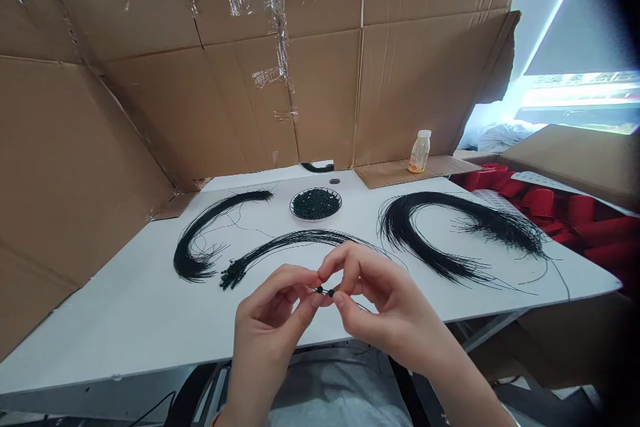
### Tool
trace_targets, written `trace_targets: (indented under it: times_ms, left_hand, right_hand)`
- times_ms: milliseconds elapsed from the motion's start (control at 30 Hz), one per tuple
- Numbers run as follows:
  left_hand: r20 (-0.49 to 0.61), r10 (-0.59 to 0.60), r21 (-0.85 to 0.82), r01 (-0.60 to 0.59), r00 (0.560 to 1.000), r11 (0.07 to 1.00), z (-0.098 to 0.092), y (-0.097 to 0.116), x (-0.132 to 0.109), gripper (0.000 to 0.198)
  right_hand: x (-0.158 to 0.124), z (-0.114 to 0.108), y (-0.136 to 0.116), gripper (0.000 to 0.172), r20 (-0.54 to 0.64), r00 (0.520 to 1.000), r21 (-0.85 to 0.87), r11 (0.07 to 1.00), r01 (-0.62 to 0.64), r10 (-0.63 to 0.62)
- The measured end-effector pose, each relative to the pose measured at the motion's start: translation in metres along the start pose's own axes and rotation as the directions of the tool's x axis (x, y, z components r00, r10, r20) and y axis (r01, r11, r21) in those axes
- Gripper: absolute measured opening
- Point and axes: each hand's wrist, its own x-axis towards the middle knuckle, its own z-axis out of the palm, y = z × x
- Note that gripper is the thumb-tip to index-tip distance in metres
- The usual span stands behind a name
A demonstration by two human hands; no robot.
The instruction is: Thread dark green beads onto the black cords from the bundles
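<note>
My left hand (273, 317) and my right hand (380, 300) meet above the near edge of the white table (125, 320). Both pinch a thin black cord with two small black beads (325, 291) on it between thumb and forefinger. Just beyond the hands lies a bundle of black cords with beaded ends (280, 250). A small dish of black beads (316, 204) sits further back at the middle.
A curved bundle of black cords (205, 233) lies at the left and a bigger one (450, 233) at the right. Cardboard walls (150, 100) enclose the table's back and left. A small bottle (419, 151) stands at back right. Red cups (550, 207) fill a box on the right.
</note>
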Motion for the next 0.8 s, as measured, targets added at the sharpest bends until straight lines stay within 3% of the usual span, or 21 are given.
trace_targets:
  times_ms: [133, 433, 667, 800]
  left_hand:
    - [-0.044, 0.003, -0.041, -0.005, 0.999, 0.999, 0.002, 0.0, -0.001, 0.014]
    - [-0.032, -0.013, -0.033, 0.012, 0.999, 0.999, 0.001, 0.0, -0.001, 0.011]
    - [0.007, -0.038, 0.022, 0.038, 0.999, 0.999, -0.003, 0.0, 0.002, 0.007]
    - [0.106, -0.057, 0.091, 0.047, 0.993, 0.995, -0.01, -0.002, 0.003, 0.008]
  right_hand:
    - [0.0, 0.001, 0.001, 0.026, 0.003, 1.0, -0.001, 1.0, 0.004, -0.004]
    - [0.0, 0.0, 0.002, 0.027, 0.009, 1.0, 0.036, 0.999, -0.029, 0.029]
    - [-0.001, -0.01, -0.001, 0.023, 0.111, 0.992, -0.048, 0.997, -0.06, 0.065]
    - [0.002, -0.016, -0.001, 0.021, 0.137, 0.984, -0.092, 0.991, -0.1, 0.112]
